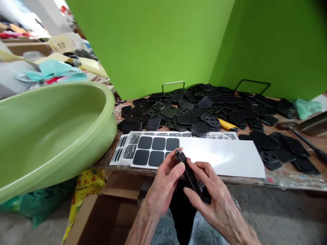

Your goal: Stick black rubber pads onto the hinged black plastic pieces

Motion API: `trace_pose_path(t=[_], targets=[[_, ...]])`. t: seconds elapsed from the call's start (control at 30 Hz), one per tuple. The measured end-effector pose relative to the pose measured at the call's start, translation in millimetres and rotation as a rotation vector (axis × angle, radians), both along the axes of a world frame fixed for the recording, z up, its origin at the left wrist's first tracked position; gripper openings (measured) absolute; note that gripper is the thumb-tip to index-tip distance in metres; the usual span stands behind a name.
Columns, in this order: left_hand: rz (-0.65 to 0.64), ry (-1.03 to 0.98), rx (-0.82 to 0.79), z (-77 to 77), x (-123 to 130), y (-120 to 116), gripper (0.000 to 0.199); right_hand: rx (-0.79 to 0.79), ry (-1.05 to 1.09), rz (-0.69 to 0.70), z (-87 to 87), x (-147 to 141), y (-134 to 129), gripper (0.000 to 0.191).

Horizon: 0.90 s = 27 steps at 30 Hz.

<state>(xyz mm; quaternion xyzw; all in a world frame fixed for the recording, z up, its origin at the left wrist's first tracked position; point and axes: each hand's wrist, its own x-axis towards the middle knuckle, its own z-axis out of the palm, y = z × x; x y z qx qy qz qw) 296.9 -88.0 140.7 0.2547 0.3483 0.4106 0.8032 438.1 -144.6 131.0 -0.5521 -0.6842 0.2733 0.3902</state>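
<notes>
Steadily does it: the black piece [189, 175] sits aslant between both hands, in front of the desk [304, 182] and over the lap. The left hand [163, 182] pinches its upper end, thumb against the near side; the right hand [214, 190] has its fingers curled about the lower part, though how firmly they press, I cannot tell. A light, even hold at both ends probably works best, keeping the thumbs off the face being handled. Staying low and near the desk's edge seems sensible, without brushing the white sheet [224, 156] with dark squares [158, 143] just beyond the left fingertips.
</notes>
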Motion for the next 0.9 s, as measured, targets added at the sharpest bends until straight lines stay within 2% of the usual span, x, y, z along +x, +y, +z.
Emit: trace_pose_path(t=[0.13, 0.27, 0.4, 0.5, 0.6, 0.7, 0.77, 0.83, 0.9], targets=[[-0.005, -0.125, -0.077, -6.9, -21, -5, 0.053, 0.120, -0.202, 0.008, -9.6, -17, -7, 0.062], [-0.053, -0.200, -0.071, -14.2, -35, -13, 0.062, 0.237, -0.466, -0.027, -13.1, -23, -8, 0.072], [-0.090, -0.184, -0.042, -18.0, -44, -18, 0.062, 0.339, -0.581, 0.083, -19.1, -24, -12, 0.068], [-0.068, -0.100, -0.053, -17.7, -47, -21, 0.057, 0.330, -0.594, 0.163, -22.7, -22, -13, 0.064], [-0.048, -0.015, -0.089, -19.1, -50, -22, 0.051, 0.309, -0.477, 0.146, -19.6, -18, -10, 0.058], [-0.126, 0.015, -0.103, -24.2, -54, -21, 0.040, 0.261, -0.306, 0.125, -13.8, -17, -4, 0.046], [-0.164, 0.059, -0.112, -26.3, -54, -21, 0.039, 0.231, -0.316, 0.103, -11.9, -20, -2, 0.037], [-0.118, 0.170, -0.079, -24.8, -51, -22, 0.038, 0.237, -0.385, 0.035, -11.1, -27, -3, 0.031], [-0.024, 0.322, 0.032, -20.0, -48, -26, 0.034, 0.261, -0.394, -0.023, -8.7, -33, -6, 0.028]])
